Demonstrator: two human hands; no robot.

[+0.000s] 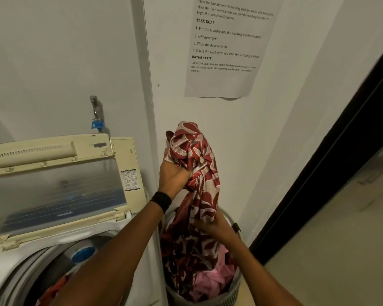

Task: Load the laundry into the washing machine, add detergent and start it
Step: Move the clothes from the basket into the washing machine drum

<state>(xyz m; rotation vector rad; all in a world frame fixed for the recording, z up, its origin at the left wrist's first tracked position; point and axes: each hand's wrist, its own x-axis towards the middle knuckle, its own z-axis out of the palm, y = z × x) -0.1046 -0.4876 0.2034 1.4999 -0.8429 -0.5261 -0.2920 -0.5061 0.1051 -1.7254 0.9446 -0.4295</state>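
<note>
Down at the floor: a grey slatted laundry basket (pixel 234 290) stands just right of the washing machine (pixel 0 268). It holds a pink garment (pixel 210 281) and the lower folds of the red patterned cloth (pixel 197 164).
Cloth: dark red with pale leaf shapes and a slight sheen, bunched at the top and trailing down into the basket.
Right hand (pixel 210 226): blurred, low over the basket rim, fingers closed round the hanging part of the cloth.
Left hand (pixel 174 175): higher up, fist clenched round the bunched top of the cloth.
Drum (pixel 42 266): open at lower left under the left forearm, with a red piece of laundry (pixel 53 290) inside.
Lid (pixel 53 191): raised, leaning back toward the wall.
Room to move: the basket sits tight between the machine and the white wall, with a dark door frame (pixel 329 164) and open floor to the right.
Wall: a tap (pixel 96 113) with a blue fitting behind the machine, and a printed sheet (pixel 226 51) above the hands.
</note>
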